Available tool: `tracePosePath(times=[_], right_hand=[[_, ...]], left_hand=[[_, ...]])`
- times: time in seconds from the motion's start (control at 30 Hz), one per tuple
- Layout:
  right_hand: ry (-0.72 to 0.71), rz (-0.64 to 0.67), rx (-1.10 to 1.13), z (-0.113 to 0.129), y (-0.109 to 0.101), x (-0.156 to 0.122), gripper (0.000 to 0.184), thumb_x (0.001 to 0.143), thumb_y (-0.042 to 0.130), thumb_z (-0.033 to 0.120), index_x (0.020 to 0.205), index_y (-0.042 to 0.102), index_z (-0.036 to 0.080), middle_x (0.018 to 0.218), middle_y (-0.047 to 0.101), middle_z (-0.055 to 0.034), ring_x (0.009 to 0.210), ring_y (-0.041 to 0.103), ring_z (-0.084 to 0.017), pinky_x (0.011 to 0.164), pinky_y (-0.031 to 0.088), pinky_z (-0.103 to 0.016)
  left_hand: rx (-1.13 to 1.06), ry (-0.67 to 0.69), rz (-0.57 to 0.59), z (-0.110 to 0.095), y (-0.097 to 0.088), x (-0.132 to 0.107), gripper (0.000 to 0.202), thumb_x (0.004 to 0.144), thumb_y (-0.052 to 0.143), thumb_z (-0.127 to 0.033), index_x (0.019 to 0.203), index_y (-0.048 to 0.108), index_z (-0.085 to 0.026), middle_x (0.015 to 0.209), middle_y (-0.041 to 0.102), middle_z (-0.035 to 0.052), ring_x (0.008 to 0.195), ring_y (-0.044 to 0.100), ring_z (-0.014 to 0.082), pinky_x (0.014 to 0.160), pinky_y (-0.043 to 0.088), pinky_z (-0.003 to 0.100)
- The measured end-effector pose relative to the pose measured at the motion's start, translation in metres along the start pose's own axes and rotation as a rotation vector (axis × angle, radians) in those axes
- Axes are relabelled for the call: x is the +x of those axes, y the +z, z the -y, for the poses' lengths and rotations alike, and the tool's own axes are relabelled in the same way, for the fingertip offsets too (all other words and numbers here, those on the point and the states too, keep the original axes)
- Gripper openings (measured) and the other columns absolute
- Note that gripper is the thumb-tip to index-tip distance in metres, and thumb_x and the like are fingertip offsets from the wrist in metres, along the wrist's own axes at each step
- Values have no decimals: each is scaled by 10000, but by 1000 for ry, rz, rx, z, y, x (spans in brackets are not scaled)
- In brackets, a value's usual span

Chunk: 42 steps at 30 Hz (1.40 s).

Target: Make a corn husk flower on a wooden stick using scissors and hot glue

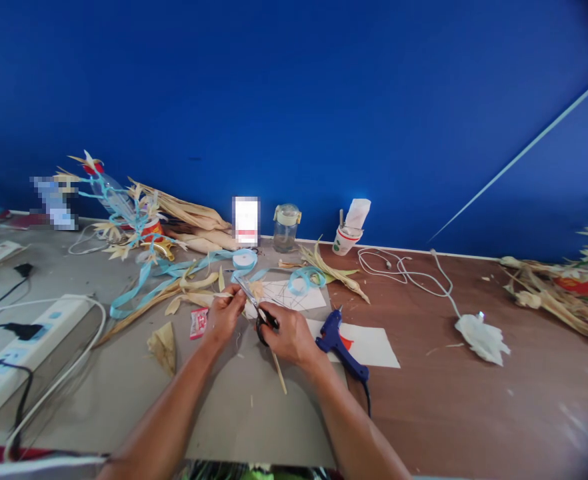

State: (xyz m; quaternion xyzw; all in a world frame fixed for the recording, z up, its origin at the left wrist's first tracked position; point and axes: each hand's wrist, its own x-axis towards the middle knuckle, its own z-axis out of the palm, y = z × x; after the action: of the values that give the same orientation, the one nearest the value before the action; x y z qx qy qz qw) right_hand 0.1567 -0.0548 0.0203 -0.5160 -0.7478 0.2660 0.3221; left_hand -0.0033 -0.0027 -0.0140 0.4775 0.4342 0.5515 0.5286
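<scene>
My right hand (290,335) is closed round the black handles of a pair of scissors (254,305), whose blades point up and left. My left hand (224,315) pinches a thin strip of dried corn husk (223,294) right at the blade tips. Both hands work over a grey mat (254,407) near white paper sheets (294,293). A thin wooden stick (279,373) lies just below my right hand. A blue hot glue gun (341,347) rests immediately right of that hand, on a white sheet.
Corn husks and light blue ribbon (139,293) lie to the left, with a ribbon roll (245,259), glass jar (286,228) and paper cup (347,239) behind. White power strips (19,353) and cables sit far left. A white cable (404,270) and crumpled tissue (481,337) lie right.
</scene>
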Motion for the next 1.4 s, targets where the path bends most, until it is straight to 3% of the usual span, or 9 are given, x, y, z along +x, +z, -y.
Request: tracePosePath(times=[0.47, 1.03, 1.4], right_hand=[[9, 9, 15, 1, -1, 0, 314, 740, 548, 200, 1044, 625, 219, 770, 630, -2, 685, 537, -139, 663, 390, -202], [-19, 22, 69, 3, -2, 1, 207, 752, 478, 157, 902, 608, 216, 739, 582, 21, 668, 494, -121, 632, 354, -188], [24, 3, 201, 0, 1, 2, 252, 732, 472, 148, 896, 650, 217, 760, 626, 15, 706, 537, -138, 659, 407, -207]], left_hand=[[2, -14, -5, -2, -1, 0, 293, 727, 653, -437, 687, 561, -162, 520, 371, -59, 468, 275, 70, 459, 198, 226], [-109, -42, -17, 0, 0, 2, 253, 688, 684, -399, 710, 573, -173, 524, 397, -57, 463, 285, 65, 452, 202, 225], [-88, -18, -27, 0, -1, 2, 297, 722, 667, -436, 675, 546, -169, 526, 348, -59, 475, 273, 68, 459, 192, 233]])
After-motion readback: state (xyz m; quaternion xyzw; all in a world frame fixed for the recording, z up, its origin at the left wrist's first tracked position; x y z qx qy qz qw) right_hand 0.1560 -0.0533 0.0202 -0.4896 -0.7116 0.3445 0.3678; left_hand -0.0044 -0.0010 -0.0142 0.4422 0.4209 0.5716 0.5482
